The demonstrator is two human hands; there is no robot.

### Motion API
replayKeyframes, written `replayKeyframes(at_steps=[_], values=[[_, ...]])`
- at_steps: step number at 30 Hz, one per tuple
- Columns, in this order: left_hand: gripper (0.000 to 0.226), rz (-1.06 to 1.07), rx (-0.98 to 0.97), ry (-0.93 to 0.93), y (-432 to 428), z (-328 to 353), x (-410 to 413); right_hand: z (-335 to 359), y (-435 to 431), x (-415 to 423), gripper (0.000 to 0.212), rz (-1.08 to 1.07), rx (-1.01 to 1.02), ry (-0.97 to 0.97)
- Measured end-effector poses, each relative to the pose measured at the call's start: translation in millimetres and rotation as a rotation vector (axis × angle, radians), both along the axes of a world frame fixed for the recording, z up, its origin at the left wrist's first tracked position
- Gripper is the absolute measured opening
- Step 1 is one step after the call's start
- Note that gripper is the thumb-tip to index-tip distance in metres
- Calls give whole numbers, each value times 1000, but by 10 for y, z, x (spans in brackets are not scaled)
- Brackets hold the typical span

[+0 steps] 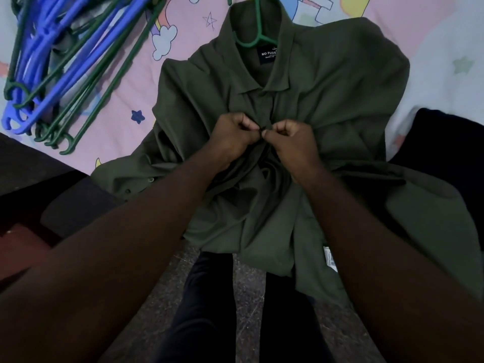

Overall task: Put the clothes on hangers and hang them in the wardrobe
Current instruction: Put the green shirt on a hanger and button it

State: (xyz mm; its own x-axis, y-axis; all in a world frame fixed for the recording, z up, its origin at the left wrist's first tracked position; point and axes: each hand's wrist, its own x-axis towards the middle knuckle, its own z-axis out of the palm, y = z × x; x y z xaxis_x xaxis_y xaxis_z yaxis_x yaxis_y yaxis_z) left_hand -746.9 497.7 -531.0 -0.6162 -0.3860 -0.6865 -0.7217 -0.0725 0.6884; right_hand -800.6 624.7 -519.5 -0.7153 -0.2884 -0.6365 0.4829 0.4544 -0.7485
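centrally, both hands pinching soft olive shirt (327, 106)

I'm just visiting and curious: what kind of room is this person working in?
Most likely a bedroom: a dark green shirt lies on a pink cartoon-print bedsheet, with a pile of blue and green hangers beside it.

The scene is dim and the light is soft, without hard shadows and without glare. The brightest part is the pink bedsheet (125, 82) near the top edge, where its printed colours stay readable. Toward the bottom edge everything gets darker, and the floor (248, 297) shows grain. The green shirt (327, 106) looks flat, with only weak shading in its folds. The wide lens bends the hangers (55, 64) at the top left corner, and the forearms look stretched at the lower corners. The focus is a little soft everywhere.
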Motion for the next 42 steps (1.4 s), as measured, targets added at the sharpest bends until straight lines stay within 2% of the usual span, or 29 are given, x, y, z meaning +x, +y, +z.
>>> replayKeyframes(at_steps=[8, 10, 14, 20, 23, 25, 28, 30, 32, 35, 38, 40, 42], values=[[16, -71, 197, 17, -145, 64, 24, -114, 35, 40, 1, 57, -22, 33], [15, -64, 211, 24, -156, 59, 21, -104, 32, 25, 3, 62, -31, 2], [15, -31, 171, 7, -124, 27, 30, -57, 46, -46, 21, 23, -5, -77], [19, 11, 257, 37, -104, 38, 6, -139, 9, -25, 19, 42, -6, -30], [17, 2, 206, 15, -77, 43, 8, -215, -33, 41, 19, 40, 52, 72], [15, 34, 136, -4, -38, 3, 10, -242, -27, 103, 12, 74, 103, 160], [17, 35, 67, -36, 6, -32, -8, -218, -21, 166, 9, 56, 99, 210], [22, 14, 48, -31, 4, -42, -8, -184, -41, 139, 15, 34, 74, 128], [24, -33, 37, 3, -1, -41, 6, -165, -49, 54, 19, 8, 31, -44], [22, -111, 7, 62, 27, -47, 19, -94, -11, -168, 19, 171, 61, -180], [25, -102, -50, 96, 82, -67, -6, -1, 13, -367, 20, 287, 51, -316], [26, -72, -136, 80, 111, -86, -23, 33, 11, -420, 19, 294, 54, -367], [26, -19, -192, 39, 119, -100, -16, 40, -1, -391, 17, 298, 71, -317]])
